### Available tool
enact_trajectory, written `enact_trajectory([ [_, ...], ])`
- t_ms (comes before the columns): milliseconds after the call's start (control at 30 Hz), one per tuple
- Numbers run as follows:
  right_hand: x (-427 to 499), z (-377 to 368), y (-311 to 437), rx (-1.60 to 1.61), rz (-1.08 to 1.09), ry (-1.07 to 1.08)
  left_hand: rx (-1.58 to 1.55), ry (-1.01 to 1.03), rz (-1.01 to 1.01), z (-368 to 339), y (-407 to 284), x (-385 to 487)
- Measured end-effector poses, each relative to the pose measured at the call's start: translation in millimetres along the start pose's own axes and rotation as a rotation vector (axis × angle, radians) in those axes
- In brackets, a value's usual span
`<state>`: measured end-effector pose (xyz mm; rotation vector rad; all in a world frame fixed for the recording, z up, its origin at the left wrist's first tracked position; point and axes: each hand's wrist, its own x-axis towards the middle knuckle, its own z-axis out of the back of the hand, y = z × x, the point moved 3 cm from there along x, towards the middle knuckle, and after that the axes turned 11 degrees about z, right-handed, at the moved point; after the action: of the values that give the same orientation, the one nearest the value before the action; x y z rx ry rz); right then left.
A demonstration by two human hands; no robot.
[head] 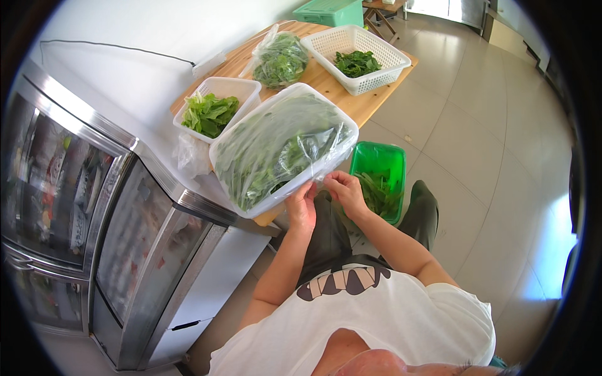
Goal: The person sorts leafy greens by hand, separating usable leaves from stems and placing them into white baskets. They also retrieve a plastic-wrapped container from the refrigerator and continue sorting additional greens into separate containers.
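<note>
In front of me a white plastic tub of leafy greens stands at the near end of the wooden table, with clear plastic film stretched over its top. My right hand pinches the film's gathered edge just off the tub's near rim. My left hand is beside it at the same rim, thumb and fingers drawn together on the film's edge; its fingertips are partly hidden. Below the right hand, a green plastic basket on the floor between my legs holds loose leaves and stems.
The wooden table also bears a white container of lettuce-like leaves, a clear bag of greens and a white perforated basket. Crumpled plastic lies left. A glass-fronted display cabinet stands close on the left; a green lidded box is behind.
</note>
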<state>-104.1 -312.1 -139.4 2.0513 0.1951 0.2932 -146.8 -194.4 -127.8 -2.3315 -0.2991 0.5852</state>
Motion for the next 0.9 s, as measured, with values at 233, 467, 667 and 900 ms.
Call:
enact_trajectory([
  [233,-12.4,11.5,3.9,0.034,0.027,-0.047,0.071,0.009,-0.038,4.4,5.0,2.4],
  [467,1.0,-5.1,26.1,-0.420,0.186,0.133,0.045,0.049,-0.082,-4.2,4.5,-3.7],
  [667,-1.5,-6.6,30.8,-0.464,0.406,0.075,0.117,0.045,-0.022,-10.1,-1.0,-1.1],
  [900,6.8,4.8,14.9,0.434,-0.352,0.140,0.135,0.049,0.075,-3.8,-5.0,7.1],
])
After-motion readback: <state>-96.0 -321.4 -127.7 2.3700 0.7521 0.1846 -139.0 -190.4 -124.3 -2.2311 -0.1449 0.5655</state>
